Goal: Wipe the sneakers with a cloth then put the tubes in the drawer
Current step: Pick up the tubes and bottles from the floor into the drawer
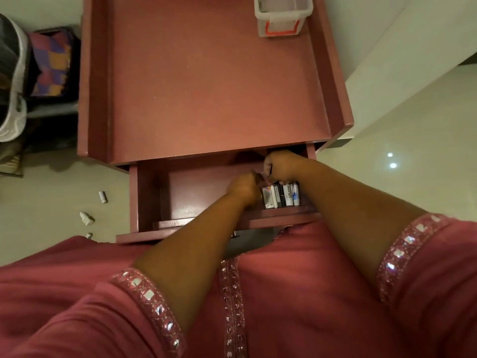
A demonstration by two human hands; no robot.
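Pink wooden open drawer (154, 192) holds a row of small upright tubes (281, 196) at right; left hand (244, 188) and right hand (280, 164), fingers curled, pinch tubes there.

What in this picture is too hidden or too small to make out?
- Head view: the left hand and right hand cover whatever their fingers hold.
- The row of tubes is partly behind the hands.
- The small items on the floor are too small to identify.
- The bin is cut off by the top edge.
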